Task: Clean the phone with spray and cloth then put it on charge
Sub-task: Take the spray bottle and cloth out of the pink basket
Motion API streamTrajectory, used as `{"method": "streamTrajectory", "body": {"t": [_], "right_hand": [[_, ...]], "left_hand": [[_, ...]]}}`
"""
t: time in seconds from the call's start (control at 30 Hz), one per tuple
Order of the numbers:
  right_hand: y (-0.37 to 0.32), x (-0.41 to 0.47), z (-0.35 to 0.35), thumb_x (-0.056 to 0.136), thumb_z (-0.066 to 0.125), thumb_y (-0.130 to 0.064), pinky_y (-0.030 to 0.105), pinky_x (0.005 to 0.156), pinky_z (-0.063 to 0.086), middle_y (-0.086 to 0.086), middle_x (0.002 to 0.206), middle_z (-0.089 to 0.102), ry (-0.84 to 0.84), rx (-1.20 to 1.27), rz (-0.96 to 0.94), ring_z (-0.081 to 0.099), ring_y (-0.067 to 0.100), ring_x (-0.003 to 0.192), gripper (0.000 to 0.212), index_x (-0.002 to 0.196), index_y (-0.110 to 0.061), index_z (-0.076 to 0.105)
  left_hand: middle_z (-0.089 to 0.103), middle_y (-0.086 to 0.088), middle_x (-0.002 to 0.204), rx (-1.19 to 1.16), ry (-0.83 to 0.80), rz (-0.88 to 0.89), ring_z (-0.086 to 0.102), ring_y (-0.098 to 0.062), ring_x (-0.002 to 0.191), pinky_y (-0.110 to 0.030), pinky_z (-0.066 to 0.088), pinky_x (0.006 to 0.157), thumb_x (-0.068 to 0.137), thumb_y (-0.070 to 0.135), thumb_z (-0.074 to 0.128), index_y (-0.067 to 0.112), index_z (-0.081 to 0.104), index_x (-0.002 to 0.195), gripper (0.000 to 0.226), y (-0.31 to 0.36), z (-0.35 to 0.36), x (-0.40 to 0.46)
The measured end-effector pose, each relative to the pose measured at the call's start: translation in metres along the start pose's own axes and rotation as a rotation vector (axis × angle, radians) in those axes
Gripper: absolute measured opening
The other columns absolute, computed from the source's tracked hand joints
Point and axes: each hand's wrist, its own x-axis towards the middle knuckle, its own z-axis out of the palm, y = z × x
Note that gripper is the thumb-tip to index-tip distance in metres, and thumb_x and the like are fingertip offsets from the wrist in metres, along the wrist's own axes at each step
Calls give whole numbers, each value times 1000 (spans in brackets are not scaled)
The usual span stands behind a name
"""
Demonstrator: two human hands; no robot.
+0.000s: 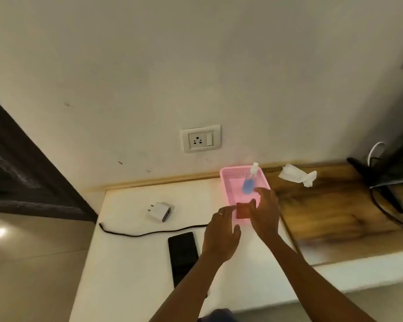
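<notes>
A black phone (182, 256) lies flat on the white counter (130, 263), left of my arms. A pink basket (228, 182) stands near the wall; a clear spray bottle (249, 182) with blue liquid leans inside it, and a red folded cloth (242, 211) lies at its near end. My left hand (220, 235) hovers at the basket's near left corner, fingers apart, holding nothing. My right hand (264, 212) reaches over the basket, its fingers spread by the cloth and the bottle's base. A white charger plug (160, 211) and a black cable (149, 232) lie on the counter.
A wall socket with a switch (201, 138) sits above the counter. A crumpled white tissue (298, 175) rests on the wooden surface (335, 210) to the right. Dark cables and a black stand (386, 182) crowd the far right. The floor shows at lower left.
</notes>
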Motion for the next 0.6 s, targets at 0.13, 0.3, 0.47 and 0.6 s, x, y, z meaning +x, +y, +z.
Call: {"method": "streamTrajectory", "body": {"t": [0.13,0.3,0.47,0.6], "right_hand": [[7,42,12,91,56,-32,35,98,42,13,128,54,-48,78,223,53,27,114,44,126,-8,46],[25,72,39,92,53,-35,41,109,36,13,140,42,-274,206,337,44,29,125,58,139,-9,29],[27,83,53,89,60,-25,35,103,40,6,135,45,-283,398,250,47,21,120,60,139,-14,30],[31,83,58,89,57,-27,31,84,42,13,122,54,-299,396,281,54,30,110,48,129,-10,39]], "left_hand": [[46,-2,144,-29,-3,-1,48,-22,127,-34,38,107,95,30,49,19,35,141,49,6,14,42],[57,-6,134,-52,-32,-7,59,-26,113,-36,47,97,93,34,52,16,38,140,52,3,29,85],[56,-7,135,-13,-80,-44,59,-30,113,-39,45,99,94,32,51,15,36,140,52,4,35,117],[37,-2,151,-98,-144,-184,38,-30,135,-47,15,116,97,31,44,20,22,147,55,9,44,123]]}}
